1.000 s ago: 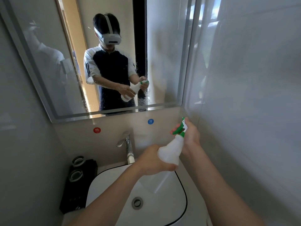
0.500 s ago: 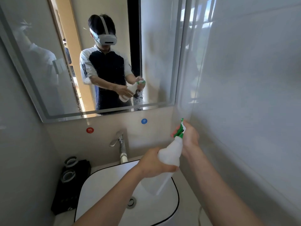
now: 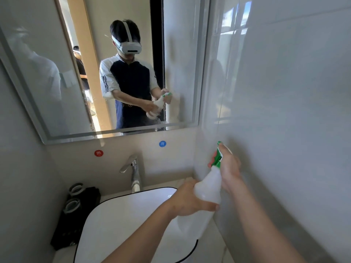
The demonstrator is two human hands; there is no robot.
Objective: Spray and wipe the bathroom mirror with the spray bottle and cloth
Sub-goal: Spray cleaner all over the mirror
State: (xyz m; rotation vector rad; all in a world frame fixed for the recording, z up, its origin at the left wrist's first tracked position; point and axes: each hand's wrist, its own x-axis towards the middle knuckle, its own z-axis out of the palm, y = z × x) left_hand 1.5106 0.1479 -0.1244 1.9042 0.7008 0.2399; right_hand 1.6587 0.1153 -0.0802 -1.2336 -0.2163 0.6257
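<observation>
I held the spray bottle in both hands, over the right edge of the basin, below the mirror.

My left hand wrapped its body and my right hand curled round the green head. The tap stood at the basin's back edge, a black rack beside its left edge. My fingers hid the trigger; droplets blurred the mirror's lower edge.

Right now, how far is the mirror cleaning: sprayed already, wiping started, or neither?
Partly sprayed, it seems: fine droplets speckle the lower part of the mirror. In hand: the spray bottle, its body held by the left hand, while the right hand grips the green head, nozzle toward the mirror. Left: wiping has not begun, and no cloth is in view.
</observation>
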